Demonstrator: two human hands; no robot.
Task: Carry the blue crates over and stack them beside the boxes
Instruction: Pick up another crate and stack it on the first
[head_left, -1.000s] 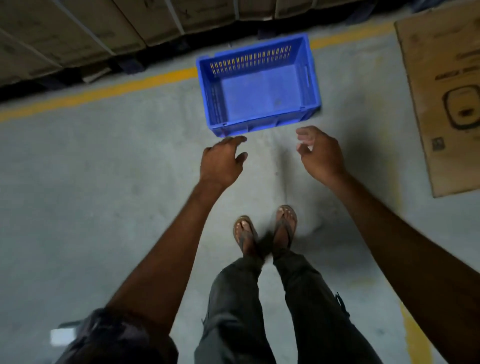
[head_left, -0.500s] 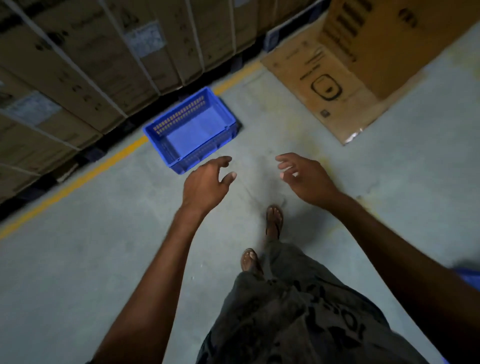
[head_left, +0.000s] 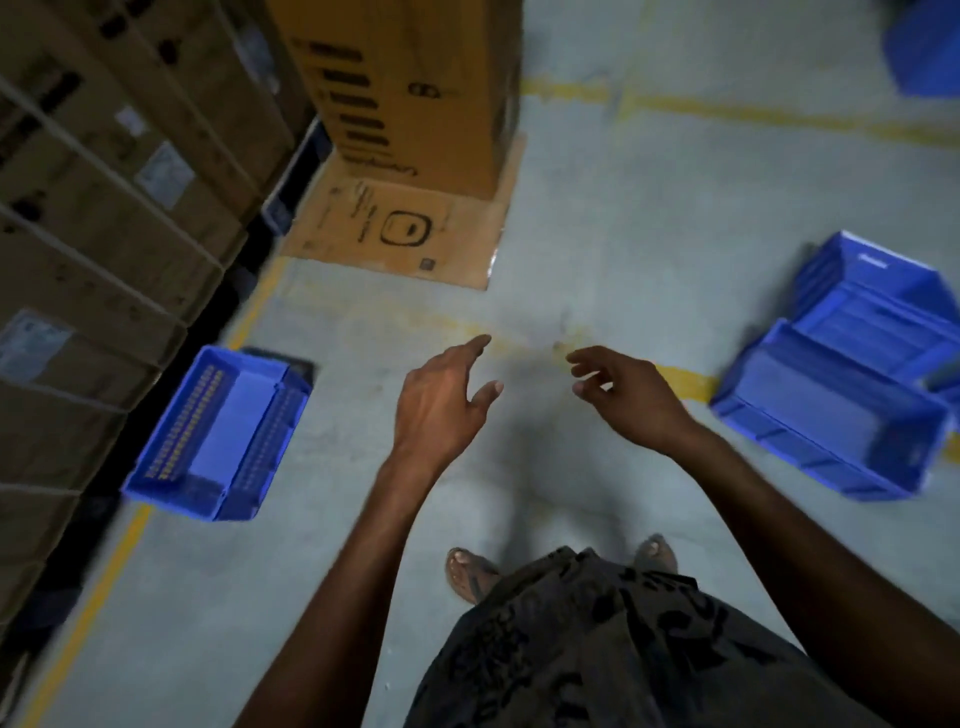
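One blue crate (head_left: 218, 436) sits upright on the floor at left-centre of frame, just beside the strapped cardboard boxes (head_left: 104, 234). It's empty, with nothing stacked on it yet.

Left hand (head_left: 441, 405) and right hand (head_left: 634, 400) are mid-frame in the air, fingers loosely spread. Grip released on both, holding nothing.

Other blue crates (head_left: 831, 415) cluster on the floor at the right edge of frame, well apart from the boxes. They look nested or overlapped; blur hides the count. A blue shape (head_left: 924, 47) at upper right is probably another crate.

Read: between carries, pickup step.

Next: face the right-side cluster, take one crate by opposite rims, lift it clear of its neighbours, then set it squarely on the placed crate.
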